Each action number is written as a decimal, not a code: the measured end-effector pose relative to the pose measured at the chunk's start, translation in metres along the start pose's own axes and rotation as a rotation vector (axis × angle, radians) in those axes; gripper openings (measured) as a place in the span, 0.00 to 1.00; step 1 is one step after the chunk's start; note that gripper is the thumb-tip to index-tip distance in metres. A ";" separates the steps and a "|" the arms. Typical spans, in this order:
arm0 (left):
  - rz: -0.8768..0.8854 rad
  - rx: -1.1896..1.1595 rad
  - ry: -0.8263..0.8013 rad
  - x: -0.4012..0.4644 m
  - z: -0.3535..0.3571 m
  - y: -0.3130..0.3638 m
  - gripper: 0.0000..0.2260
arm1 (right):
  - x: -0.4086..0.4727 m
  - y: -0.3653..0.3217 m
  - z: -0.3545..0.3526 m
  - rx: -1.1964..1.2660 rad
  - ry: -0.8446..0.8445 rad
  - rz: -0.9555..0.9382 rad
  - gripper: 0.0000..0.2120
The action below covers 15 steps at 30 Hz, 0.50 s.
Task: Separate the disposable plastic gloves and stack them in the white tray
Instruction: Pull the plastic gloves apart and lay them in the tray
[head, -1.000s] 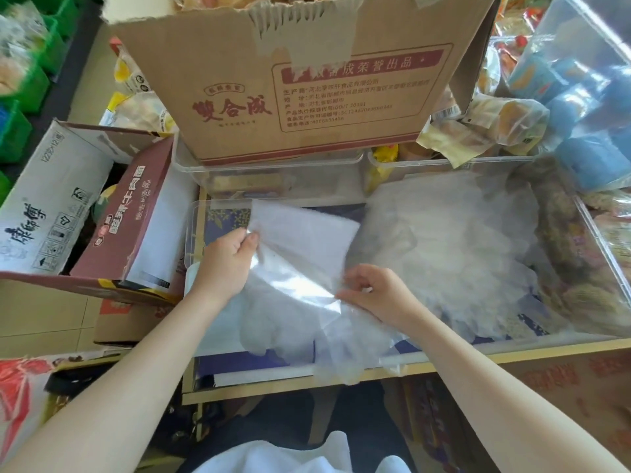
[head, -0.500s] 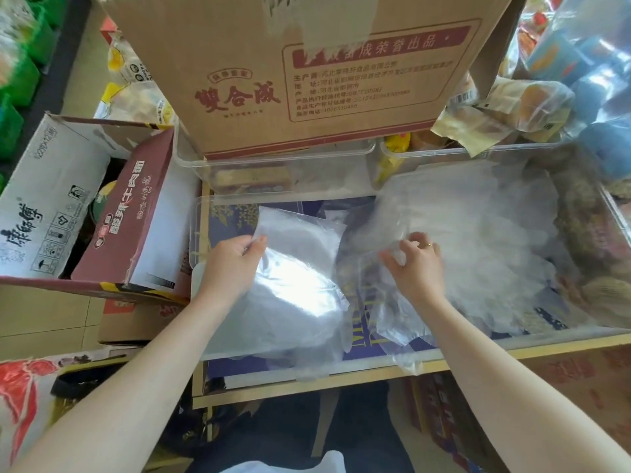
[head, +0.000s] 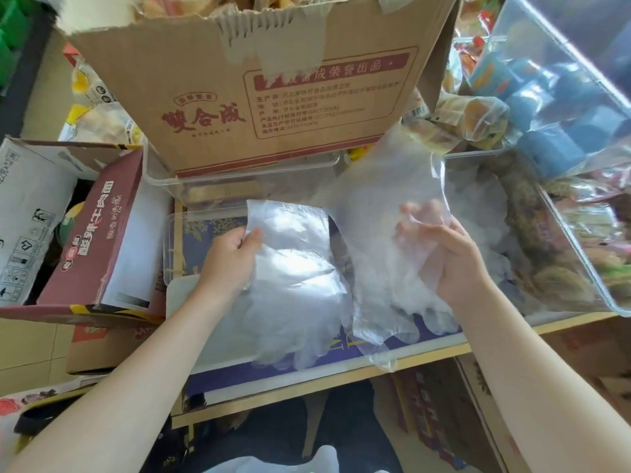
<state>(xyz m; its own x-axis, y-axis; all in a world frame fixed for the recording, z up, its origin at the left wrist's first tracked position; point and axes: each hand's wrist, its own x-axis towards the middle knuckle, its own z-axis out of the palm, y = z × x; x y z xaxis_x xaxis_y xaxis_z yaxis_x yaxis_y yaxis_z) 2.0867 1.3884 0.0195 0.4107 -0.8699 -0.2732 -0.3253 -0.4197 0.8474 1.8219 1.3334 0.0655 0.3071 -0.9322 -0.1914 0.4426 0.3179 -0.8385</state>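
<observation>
A stack of clear plastic gloves (head: 293, 268) lies in the shallow white tray (head: 177, 295) at the left of the shelf. My left hand (head: 228, 261) pinches the stack's upper left edge. My right hand (head: 444, 257) grips a single clear glove (head: 386, 213) and holds it up over the shelf, its fingers hanging down toward the front edge. Behind it a loose heap of gloves (head: 478, 199) fills the clear bin at the right.
A big brown cardboard box (head: 239, 97) stands on clear containers just behind the tray. A maroon noodle carton (head: 99, 233) and a white carton (head: 30, 206) sit at the left. Wrapped snacks and a clear lid (head: 563, 97) crowd the right. The wooden shelf edge (head: 341, 377) runs in front.
My right hand has lifted one glove out of the heap at the right and raised it. My left hand stays on the stack in the tray.
</observation>
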 end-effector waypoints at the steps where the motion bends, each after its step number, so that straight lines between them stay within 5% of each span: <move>1: 0.004 -0.005 -0.010 -0.002 0.002 0.004 0.17 | -0.001 -0.001 -0.001 0.043 -0.004 0.024 0.14; 5: -0.003 -0.044 -0.050 -0.006 0.012 0.010 0.14 | -0.002 0.006 -0.008 -0.094 0.198 0.171 0.18; 8: -0.014 -0.077 -0.049 -0.008 0.020 0.014 0.15 | -0.001 0.012 -0.009 -0.260 0.400 0.207 0.09; 11: -0.044 -0.108 -0.038 -0.012 0.027 0.023 0.12 | 0.000 0.009 -0.007 -0.486 0.583 -0.028 0.04; 15: -0.094 -0.158 -0.033 -0.014 0.035 0.035 0.15 | -0.007 -0.004 0.011 -0.928 0.422 -0.592 0.05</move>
<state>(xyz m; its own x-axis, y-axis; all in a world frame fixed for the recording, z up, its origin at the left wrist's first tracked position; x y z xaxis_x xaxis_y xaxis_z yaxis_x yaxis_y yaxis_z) 2.0399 1.3769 0.0372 0.4037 -0.8381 -0.3669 -0.1479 -0.4556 0.8778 1.8277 1.3403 0.0758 -0.1202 -0.9309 0.3450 -0.4134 -0.2690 -0.8699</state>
